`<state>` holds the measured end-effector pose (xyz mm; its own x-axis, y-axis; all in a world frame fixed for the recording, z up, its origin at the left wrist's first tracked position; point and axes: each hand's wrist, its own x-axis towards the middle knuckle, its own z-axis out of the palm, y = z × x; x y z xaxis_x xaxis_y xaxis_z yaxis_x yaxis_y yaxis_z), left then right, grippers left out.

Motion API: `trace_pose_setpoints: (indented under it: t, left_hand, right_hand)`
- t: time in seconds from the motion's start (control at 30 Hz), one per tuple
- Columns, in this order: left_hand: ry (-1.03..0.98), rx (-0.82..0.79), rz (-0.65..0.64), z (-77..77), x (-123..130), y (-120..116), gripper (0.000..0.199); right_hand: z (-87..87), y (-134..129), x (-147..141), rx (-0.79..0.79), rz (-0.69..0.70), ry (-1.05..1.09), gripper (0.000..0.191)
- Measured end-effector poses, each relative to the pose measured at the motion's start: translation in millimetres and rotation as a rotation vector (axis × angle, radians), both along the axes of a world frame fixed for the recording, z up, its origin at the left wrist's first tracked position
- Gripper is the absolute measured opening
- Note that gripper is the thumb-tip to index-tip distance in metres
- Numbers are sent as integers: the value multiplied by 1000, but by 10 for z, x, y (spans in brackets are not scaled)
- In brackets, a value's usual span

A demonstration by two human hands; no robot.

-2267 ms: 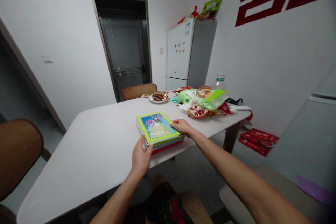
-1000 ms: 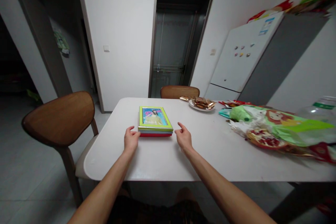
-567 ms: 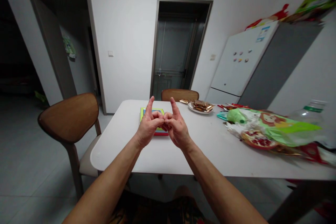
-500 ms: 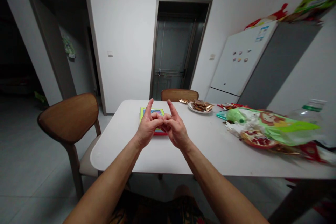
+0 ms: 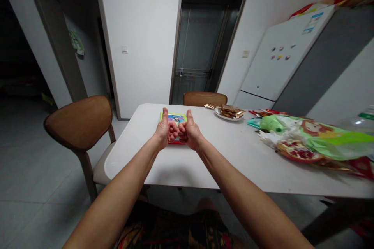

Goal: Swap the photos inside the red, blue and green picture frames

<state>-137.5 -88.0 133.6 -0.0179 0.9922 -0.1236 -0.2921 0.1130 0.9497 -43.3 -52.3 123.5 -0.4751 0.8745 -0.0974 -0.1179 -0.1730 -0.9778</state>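
Note:
My left hand (image 5: pixel 165 130) is held above the white table (image 5: pixel 131 155) with its fingers curled in and its thumb pointing up. Facing it, my right hand (image 5: pixel 190 131) makes the same shape, thumb raised. The curled fingers of both hands come close together in the middle; whether they touch I cannot tell. Nothing shows in either hand. Behind them on the table lies a flat, colourful item (image 5: pixel 177 117) with a lime-green border, a blue picture and a red lower edge, partly hidden by my hands.
A plate (image 5: pixel 219 116) of wrapped snacks stands at the back. To the right lie an opened pomegranate (image 5: pixel 298 152), a green plastic bag (image 5: pixel 327 134) and a large clear bottle (image 5: pixel 362 121). Wooden chairs stand at left (image 5: pixel 80 122) and behind the table (image 5: pixel 205 99). A fridge (image 5: pixel 280 62) is at the right.
The raised index fingers have folded in, and both hands now show closed fists with thumbs up. The interlinked fingertips have come apart. The camera view has tilted down and turned slightly left.

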Motion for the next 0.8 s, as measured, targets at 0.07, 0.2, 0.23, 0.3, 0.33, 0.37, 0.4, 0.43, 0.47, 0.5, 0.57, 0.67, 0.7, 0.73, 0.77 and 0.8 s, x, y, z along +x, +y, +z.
trace_pose_setpoints:
  t: [0.07, 0.2, 0.23, 0.3, 0.33, 0.37, 0.4, 0.43, 0.47, 0.5, 0.57, 0.67, 0.7, 0.73, 0.77, 0.8]
  left_hand:
    - [1, -43, 34, -71, -31, 13, 70]
    - [-6, -129, 120, -351, -128, 44, 68]
    - [-7, -144, 135, -441, -150, 54, 67]
    - [-13, -174, 168, -627, -181, 74, 64]
    - [-20, -182, 182, -714, -186, 84, 62]
    - [-28, -185, 193, -794, -183, 93, 58]
    - [-38, -181, 204, -863, -172, 101, 52]
    - [-51, -169, 215, -920, -152, 108, 46]
    - [-68, -147, 229, -965, -123, 113, 40]
    - [-88, -115, 249, -997, -85, 115, 35]
    - [-132, -29, 306, -1026, 8, 107, 30]
    - [-175, 110, 393, -1006, 164, 34, 31]
    - [-177, 144, 407, -986, 212, -16, 32]
    - [-182, 167, 413, -961, 256, -81, 33]
    - [-168, 190, 411, -930, 297, -162, 33]
    - [-117, 219, 404, -894, 333, -259, 32]
  right_hand:
    - [-66, 72, -54, 72, -85, -101, 59]
    - [-350, 329, -75, 477, -317, -527, 54]
    - [-434, 396, -61, 621, -347, -667, 46]
    - [-585, 500, -19, 874, -349, -927, 26]
    - [-644, 529, 3, 965, -330, -1030, 29]
    - [-688, 540, 24, 1031, -305, -1108, 34]
    - [-718, 531, 42, 1078, -273, -1163, 36]
    - [-734, 501, 58, 1117, -242, -1194, 34]
    - [-739, 451, 71, 1157, -208, -1200, 30]
    - [-736, 386, 84, 1196, -171, -1190, 27]
    - [-711, 227, 117, 1254, -88, -1134, 24]
    - [-637, 3, 215, 1200, -81, -955, 28]
    - [-602, -52, 263, 1139, -126, -872, 33]
    - [-560, -97, 317, 1066, -180, -779, 38]
    - [-515, -138, 377, 979, -236, -678, 43]
    - [-467, -179, 439, 878, -283, -571, 48]
